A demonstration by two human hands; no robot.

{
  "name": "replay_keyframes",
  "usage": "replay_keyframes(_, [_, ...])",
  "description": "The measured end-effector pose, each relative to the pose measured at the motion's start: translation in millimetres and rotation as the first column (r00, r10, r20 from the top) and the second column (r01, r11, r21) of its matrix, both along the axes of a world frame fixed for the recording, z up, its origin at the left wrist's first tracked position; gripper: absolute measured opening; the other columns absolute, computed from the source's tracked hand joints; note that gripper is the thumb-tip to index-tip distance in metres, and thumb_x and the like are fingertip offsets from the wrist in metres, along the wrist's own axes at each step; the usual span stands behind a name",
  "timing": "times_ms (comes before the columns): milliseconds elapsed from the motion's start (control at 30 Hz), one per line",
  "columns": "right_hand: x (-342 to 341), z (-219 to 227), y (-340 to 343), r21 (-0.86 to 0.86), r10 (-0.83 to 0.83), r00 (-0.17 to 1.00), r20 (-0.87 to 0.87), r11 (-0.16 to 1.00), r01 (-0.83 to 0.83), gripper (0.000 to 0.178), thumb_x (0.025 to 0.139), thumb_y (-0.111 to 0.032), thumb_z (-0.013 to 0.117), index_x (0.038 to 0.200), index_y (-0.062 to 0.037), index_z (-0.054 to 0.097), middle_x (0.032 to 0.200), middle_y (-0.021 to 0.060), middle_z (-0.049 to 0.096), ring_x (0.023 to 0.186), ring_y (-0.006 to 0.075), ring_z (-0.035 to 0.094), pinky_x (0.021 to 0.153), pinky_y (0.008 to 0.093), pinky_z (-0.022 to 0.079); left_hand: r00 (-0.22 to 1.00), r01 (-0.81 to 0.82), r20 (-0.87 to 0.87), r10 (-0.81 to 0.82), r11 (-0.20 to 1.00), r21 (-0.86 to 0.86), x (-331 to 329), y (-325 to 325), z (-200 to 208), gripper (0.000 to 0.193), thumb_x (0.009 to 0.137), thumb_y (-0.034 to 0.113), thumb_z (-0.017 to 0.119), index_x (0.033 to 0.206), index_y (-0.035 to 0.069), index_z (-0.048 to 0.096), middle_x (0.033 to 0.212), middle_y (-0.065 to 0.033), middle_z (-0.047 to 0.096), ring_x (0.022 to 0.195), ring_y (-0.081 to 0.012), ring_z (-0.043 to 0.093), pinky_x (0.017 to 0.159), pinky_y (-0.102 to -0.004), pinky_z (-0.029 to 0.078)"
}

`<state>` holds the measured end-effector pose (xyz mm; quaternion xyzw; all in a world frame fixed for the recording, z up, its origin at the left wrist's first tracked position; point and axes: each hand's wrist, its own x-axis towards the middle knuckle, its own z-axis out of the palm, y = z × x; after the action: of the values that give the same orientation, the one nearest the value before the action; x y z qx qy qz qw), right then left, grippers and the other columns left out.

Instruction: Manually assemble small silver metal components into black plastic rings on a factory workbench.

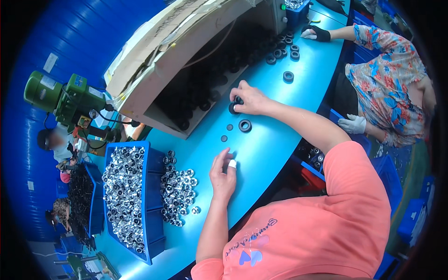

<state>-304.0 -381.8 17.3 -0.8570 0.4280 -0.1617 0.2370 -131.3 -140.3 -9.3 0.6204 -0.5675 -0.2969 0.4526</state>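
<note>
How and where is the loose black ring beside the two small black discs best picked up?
Probably by its outer wall, from above, pinched across opposite sides: the black ring lies flat on the blue table, its round side free all around. The small black discs sit apart to its left, leaving room.

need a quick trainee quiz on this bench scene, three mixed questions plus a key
1. What colour is the gripped part in the wearer's right hand?
2. True or false: shiny metallic parts lie both in the blue bin and on the turquoise table beside it.
3. Which of these lies closest to the loose black ring? (a) a white glove (b) two small dark discs (c) the green motor

Key: 1. Black. 2. True. 3. b.
</note>
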Motion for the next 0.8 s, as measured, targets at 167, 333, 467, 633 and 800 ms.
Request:
replay_keyframes(167, [-29,11,21,0.250,0.074,0.942,0.326,0.955,-0.161,0.037,0.081,-0.027,0.073,0.113,-0.0107,0.067,0.111,0.0176,0.060,0.097,0.0361,0.066,0.087,0.0427,0.054,0.973,-0.030,-0.226,0.036,0.999,0.028,5,0,-11,0.046,0.093,-0.004,0.061,0.138,0.002,0.058,0.113,-0.0065,0.066,0.100,-0.0131,0.061,0.091,-0.0269,0.049])
replay_keyframes(333, [-21,2,68,0.078,0.333,0.938,0.093,0.937,-0.340,0.029,0.078,-0.021,0.074,0.105,-0.0099,0.070,0.113,0.0165,0.059,0.097,0.0337,0.066,0.087,0.0434,0.054,0.951,-0.007,-0.308,0.019,0.999,0.040,-3,5,-8,0.045,0.094,-0.003,0.062,0.139,0.002,0.057,0.113,-0.0067,0.066,0.101,-0.0125,0.061,0.090,-0.0268,0.049])
replay_keyframes(467, [-12,13,60,0.070,0.346,0.934,0.088,0.933,-0.353,0.025,0.075,-0.016,0.074,0.099,-0.0109,0.072,0.115,0.0124,0.061,0.102,0.0314,0.063,0.090,0.0425,0.053,0.974,-0.014,-0.228,0.019,1.000,0.023,2,8,-8,0.047,0.093,-0.004,0.062,0.139,0.004,0.058,0.113,-0.0068,0.066,0.101,-0.0131,0.062,0.089,-0.0275,0.050])
replay_keyframes(633, [19,63,-51,-0.271,0.148,0.844,0.515,0.962,-0.003,0.017,0.080,-0.021,0.072,0.093,-0.0104,0.073,0.093,0.0081,0.070,0.094,0.0256,0.066,0.085,0.0395,0.055,0.982,0.003,-0.188,-0.005,1.000,-0.010,10,2,-11,0.046,0.093,-0.005,0.061,0.138,0.004,0.059,0.112,-0.0065,0.067,0.100,-0.0130,0.063,0.088,-0.0273,0.051])
replay_keyframes(800, [32,56,-124,0.297,-0.510,0.578,0.637,0.854,0.427,0.048,0.086,-0.033,0.074,0.120,0.0004,0.065,0.077,0.0134,0.073,0.061,0.0238,0.071,0.063,0.0385,0.058,0.942,0.014,-0.337,0.006,0.998,0.054,7,0,-3,0.046,0.092,-0.005,0.059,0.138,0.004,0.059,0.110,-0.0059,0.068,0.099,-0.0121,0.063,0.084,-0.0258,0.050])
